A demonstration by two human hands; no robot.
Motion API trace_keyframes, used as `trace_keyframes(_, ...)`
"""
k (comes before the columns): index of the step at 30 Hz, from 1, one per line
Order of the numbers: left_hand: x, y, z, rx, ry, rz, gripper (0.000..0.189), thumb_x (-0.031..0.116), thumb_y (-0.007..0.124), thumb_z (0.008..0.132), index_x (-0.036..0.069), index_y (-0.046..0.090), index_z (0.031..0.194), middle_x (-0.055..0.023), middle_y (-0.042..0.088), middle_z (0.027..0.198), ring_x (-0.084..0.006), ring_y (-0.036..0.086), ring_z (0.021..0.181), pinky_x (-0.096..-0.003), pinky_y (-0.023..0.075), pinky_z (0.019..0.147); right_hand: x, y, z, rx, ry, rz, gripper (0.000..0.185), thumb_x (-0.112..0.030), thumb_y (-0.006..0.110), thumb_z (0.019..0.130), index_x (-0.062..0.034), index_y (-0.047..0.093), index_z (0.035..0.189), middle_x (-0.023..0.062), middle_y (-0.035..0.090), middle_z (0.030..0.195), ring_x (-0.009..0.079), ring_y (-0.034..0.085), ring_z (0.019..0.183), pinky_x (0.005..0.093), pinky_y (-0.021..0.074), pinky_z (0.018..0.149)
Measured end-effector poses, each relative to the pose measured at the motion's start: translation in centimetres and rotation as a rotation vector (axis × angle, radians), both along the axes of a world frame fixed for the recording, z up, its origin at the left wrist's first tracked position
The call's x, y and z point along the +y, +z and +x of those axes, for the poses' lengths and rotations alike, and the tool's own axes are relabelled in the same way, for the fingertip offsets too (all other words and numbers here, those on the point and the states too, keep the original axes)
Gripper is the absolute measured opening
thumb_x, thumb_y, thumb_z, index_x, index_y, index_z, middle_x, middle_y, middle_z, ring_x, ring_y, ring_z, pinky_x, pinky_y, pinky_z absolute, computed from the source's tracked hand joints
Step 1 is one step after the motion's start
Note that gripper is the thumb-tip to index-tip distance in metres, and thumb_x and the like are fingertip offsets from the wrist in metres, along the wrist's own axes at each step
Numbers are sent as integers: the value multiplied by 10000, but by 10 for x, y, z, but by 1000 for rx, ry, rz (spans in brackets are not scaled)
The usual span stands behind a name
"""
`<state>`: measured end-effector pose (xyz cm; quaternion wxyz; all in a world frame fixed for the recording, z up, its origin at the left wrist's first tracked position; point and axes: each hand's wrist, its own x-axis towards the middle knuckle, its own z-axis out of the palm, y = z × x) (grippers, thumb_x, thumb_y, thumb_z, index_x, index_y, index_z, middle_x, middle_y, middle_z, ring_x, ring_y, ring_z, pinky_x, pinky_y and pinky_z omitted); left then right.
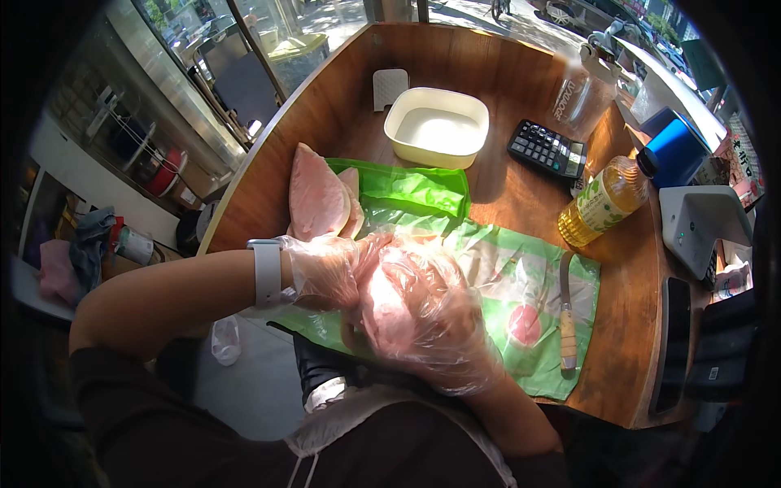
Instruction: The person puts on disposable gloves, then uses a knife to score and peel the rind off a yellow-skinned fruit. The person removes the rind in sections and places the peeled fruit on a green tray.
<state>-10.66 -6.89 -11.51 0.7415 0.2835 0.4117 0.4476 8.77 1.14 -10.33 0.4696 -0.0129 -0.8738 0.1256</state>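
Both my hands wear clear plastic gloves and hold a peeled pink fruit (385, 305), apparently a pomelo, over the front of the table. My left hand (326, 271), with a pale watch band at its wrist, grips its left and far side. On the right, my right hand (448, 317) wraps around it; the crinkled glove partly hides the fingers. Thick pieces of pink rind (317, 195) lean at the left beyond my left hand. Under the work lies a green and clear plastic sheet (543, 268), bearing a small round pink piece (525, 325) and a wooden-handled knife (567, 335).
A cream plastic tub (436, 155) stands at the back, near a black calculator (543, 149). An oil bottle (601, 201) leans at the right, beside a white device (695, 226) and a dark phone (673, 344). Raised wooden walls (451, 52) border the table's back and left.
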Motion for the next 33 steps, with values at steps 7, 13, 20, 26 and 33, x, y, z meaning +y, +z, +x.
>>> trace_keyframes(7, 14, 31, 13, -69, 84, -241, 505, 191, 560, 971, 112, 424, 1450, -63, 475, 1455, -203, 441, 1339, -388, 339, 1145, 1, 5, 4, -60, 6, -59, 281, -144, 678, 760, -21, 592, 998, 159, 587, 1056, 362, 597, 961, 524, 495, 848)
trace_keyframes(13, 20, 6, 28, 128, 403, -222, 380, 218, 548, 997, 63, 548, 1343, -104, 617, 1250, -190, 620, 1056, -337, 510, 904, 11, 16, 4, -119, 76, -155, 210, -150, 671, 760, -21, 622, 920, 159, 596, 1045, 353, 600, 978, 524, 492, 854)
trace_keyframes(20, 39, 67, 23, 927, -170, -450, 399, 102, 348, 1007, 101, 596, 1319, -81, 715, 986, -238, 650, 615, -354, 483, 381, 14, 11, 1, -129, 52, -219, 294, -175, 690, 777, -6, 616, 1007, 164, 596, 1074, 353, 603, 1014, 523, 491, 882)
trace_keyframes(26, 20, -26, -14, 642, 76, -417, 422, 281, 320, 1033, 142, 641, 1269, -61, 709, 991, -248, 636, 708, -345, 477, 511, 11, 9, 9, -166, 174, -287, 502, -147, 781, 710, 5, 578, 1143, 190, 584, 1147, 411, 585, 1061, 554, 463, 930)
trace_keyframes(33, 24, 10, -2, 746, 43, -457, 462, 500, 406, 988, 254, 611, 1321, -118, 680, 905, -258, 606, 736, -378, 470, 548, 21, 1, 13, -138, 203, -343, 603, -224, 832, 677, 2, 573, 1173, 187, 591, 1159, 428, 577, 1062, 527, 463, 946)
